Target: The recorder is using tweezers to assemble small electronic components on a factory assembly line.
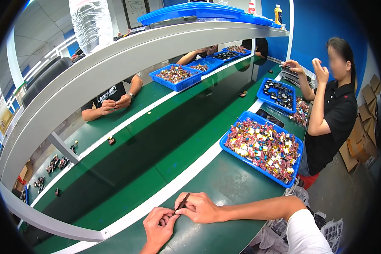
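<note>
Above the green work surface at the near edge, my two hands meet fingertip to fingertip. My right hand (pixel 201 208) is closed round a slim black pen-like tool (pixel 183 201), which slants down toward the left fingertips. My left hand (pixel 158 226) pinches at the tool's lower end; what lies between its fingers is too small and covered to make out. Nearest to the right hand is a blue tray (pixel 290 185) heaped with small parts (pixel 262 148) in reddish, white, yellow and blue.
A green conveyor belt (pixel 152 146) with white rails runs past, carrying a few small parts (pixel 111 140). Overhead curves a grey shelf (pixel 127 46). Another blue tray (pixel 293 111) holds black parts. One co-worker (pixel 338 101) stands at right; another person's hands (pixel 116 103) are across the belt.
</note>
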Motion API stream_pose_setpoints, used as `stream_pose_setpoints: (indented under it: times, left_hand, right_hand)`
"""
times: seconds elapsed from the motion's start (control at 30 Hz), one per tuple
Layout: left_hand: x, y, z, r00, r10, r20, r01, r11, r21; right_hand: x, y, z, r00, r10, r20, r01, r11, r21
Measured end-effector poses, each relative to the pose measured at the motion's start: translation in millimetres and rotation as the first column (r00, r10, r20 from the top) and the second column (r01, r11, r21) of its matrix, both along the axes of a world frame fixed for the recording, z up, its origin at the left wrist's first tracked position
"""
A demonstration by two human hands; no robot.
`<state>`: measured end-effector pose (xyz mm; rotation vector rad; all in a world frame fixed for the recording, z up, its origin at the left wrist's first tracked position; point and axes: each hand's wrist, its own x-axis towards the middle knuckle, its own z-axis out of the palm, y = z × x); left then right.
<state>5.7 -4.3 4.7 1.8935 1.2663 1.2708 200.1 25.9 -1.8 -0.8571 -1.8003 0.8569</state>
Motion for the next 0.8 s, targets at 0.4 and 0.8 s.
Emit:
stream_pose_setpoints:
  times: [0.4,0.8]
  left_hand:
    - [0.9,2.9,0.7,1.0,0.021,0.022,-0.02,0.999,-0.034]
    - [-0.6,0.2,-10.1,1.0,0.008,0.015,-0.008,1.0,-0.013]
  right_hand:
    - [-0.1,1.0,6.2,0.999,-0.02,-0.042,0.02,1.0,0.006]
    - [1.7,-0.6,1.8,0.999,-0.024,-0.039,0.024,1.0,0.014]
